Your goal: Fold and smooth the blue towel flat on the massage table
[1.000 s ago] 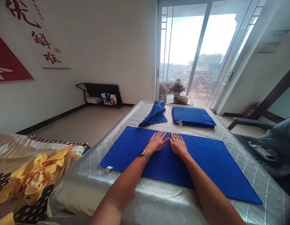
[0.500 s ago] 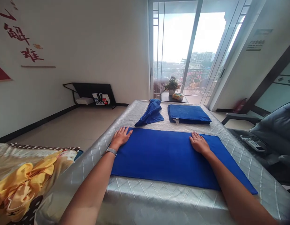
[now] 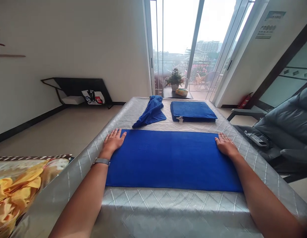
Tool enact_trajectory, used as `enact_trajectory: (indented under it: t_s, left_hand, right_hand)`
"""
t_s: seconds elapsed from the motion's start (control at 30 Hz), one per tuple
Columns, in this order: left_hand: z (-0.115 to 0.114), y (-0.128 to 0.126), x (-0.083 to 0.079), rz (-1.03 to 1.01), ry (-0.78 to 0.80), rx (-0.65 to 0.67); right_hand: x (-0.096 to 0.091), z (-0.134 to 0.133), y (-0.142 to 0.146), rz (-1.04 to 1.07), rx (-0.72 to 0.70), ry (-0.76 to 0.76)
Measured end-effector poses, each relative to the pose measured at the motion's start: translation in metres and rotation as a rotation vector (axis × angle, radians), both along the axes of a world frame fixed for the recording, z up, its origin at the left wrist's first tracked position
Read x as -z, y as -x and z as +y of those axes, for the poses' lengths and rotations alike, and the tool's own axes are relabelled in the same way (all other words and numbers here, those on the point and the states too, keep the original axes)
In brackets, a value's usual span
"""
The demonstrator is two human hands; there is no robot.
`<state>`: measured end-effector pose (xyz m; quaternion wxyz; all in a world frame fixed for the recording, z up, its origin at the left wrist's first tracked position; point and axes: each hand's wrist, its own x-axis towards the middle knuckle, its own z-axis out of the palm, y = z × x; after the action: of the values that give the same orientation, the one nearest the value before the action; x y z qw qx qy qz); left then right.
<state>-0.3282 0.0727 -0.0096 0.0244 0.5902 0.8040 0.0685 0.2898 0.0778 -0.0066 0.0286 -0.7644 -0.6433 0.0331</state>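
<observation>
A long blue towel (image 3: 172, 158) lies flat across a silver quilted mattress (image 3: 168, 208). My left hand (image 3: 113, 141) rests palm down on the towel's far left corner, fingers stretched out. My right hand (image 3: 225, 145) lies flat on the far right corner, fingers also extended. A watch sits on my left wrist. Behind the spread towel, a crumpled blue towel (image 3: 150, 112) lies at left and a neatly folded blue towel (image 3: 192, 111) at right.
A yellow patterned blanket (image 3: 17, 185) lies at the near left. A dark reclining chair (image 3: 282, 132) with a remote stands at right. A potted plant (image 3: 174, 79) sits on a small table by the glass sliding door. A black rack (image 3: 76, 91) stands against the far wall.
My hands slid apart from the towel's middle out to its two far corners, smoothing it flat. The camera view shifted left to right and closer.
</observation>
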Motion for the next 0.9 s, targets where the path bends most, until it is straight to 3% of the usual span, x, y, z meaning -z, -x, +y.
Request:
enact_trajectory:
  t_s: [0.27, 0.43, 0.53, 0.7, 0.77, 0.83, 0.9]
  left_hand:
    - [-0.002, -0.005, -0.002, 0.019, -0.051, 0.001]
    - [-0.001, -0.006, -0.002, -0.015, -0.050, -0.007]
    - [-0.001, -0.005, 0.001, -0.015, -0.071, 0.008]
    - [-0.001, -0.005, 0.003, -0.014, -0.090, 0.007]
    - [-0.001, -0.006, 0.002, -0.015, -0.089, 0.008]
    - [-0.002, -0.007, 0.002, -0.017, -0.096, 0.012]
    - [-0.003, -0.007, 0.002, -0.021, -0.103, 0.010]
  right_hand:
    - [-0.009, -0.009, 0.010, -0.079, 0.041, -0.028]
    - [-0.023, -0.026, 0.034, -0.254, 0.058, -0.166]
    - [-0.031, -0.031, 0.075, -0.234, -0.082, -0.159]
    - [-0.035, -0.030, 0.185, -0.010, -0.432, -0.070]
    - [-0.032, -0.027, 0.222, 0.036, -0.506, -0.052]
    - [-0.027, -0.022, 0.243, 0.045, -0.517, -0.009]
    - [-0.022, -0.017, 0.245, 0.031, -0.498, 0.034]
